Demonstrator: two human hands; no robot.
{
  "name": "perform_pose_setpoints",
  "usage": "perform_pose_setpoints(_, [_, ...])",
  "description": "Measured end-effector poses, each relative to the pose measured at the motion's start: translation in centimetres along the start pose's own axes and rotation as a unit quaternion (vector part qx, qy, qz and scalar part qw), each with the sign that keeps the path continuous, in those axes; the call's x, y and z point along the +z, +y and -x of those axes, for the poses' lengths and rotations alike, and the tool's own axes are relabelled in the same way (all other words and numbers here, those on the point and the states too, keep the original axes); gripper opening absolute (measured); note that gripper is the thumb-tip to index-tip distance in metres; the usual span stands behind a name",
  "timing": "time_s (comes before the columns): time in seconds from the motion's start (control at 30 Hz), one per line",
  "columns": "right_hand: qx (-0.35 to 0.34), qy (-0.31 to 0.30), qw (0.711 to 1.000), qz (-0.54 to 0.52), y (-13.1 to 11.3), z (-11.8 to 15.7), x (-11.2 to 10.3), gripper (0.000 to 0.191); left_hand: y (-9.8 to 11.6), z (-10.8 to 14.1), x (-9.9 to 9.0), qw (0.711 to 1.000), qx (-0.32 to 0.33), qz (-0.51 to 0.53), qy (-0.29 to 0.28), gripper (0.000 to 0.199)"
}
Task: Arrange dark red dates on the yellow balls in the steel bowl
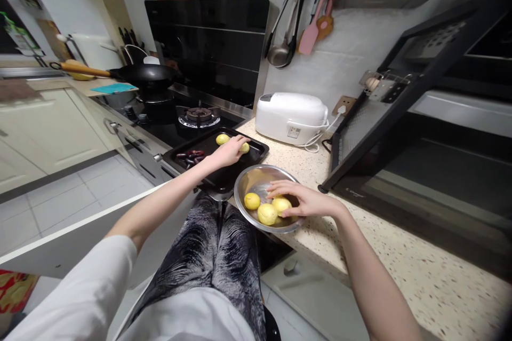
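My left hand [231,151] reaches over a black baking tray [216,176], its fingers curled down on a lemon [245,147]. Another lemon [222,139] lies in the tray just left of that hand. Several small, glossy, dark purple-red oblong pieces [191,158] are grouped on the tray's left side; their kind is unclear. My right hand [300,198] dips into a steel bowl [244,176], thumb and fingers around a lemon [281,206]. Beside it in the bowl sit two more lemons, one in front [267,214] and one to the left [252,201].
Behind the bowl stands a white rice cooker [292,114] with its cord plugged in. A gas burner [199,115] and a black wok [146,73] are beyond the tray. An oven with its door raised [372,90] occupies the right. Utensils, including a ladle [279,55], hang on the wall.
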State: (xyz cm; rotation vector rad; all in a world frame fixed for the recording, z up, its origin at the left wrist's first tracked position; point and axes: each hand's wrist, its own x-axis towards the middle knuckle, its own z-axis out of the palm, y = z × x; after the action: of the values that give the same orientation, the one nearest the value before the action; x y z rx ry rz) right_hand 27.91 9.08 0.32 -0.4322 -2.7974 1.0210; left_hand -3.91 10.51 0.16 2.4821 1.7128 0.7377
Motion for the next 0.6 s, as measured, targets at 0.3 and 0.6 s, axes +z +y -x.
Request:
perform_pose_setpoints(0.3, [-0.007,0.001,1.000,0.004,0.2,0.0,0.1,0.052,-2.5,-3.2,1.8,0.996,-0.002,-0.076,-0.054,0.047])
perform_pose_setpoints(0.6, [-0.005,0.005,1.000,-0.002,0.0,-0.1,0.1,0.052,-0.6,-2.7,1.0,0.999,0.005,-0.007,0.051,0.032])
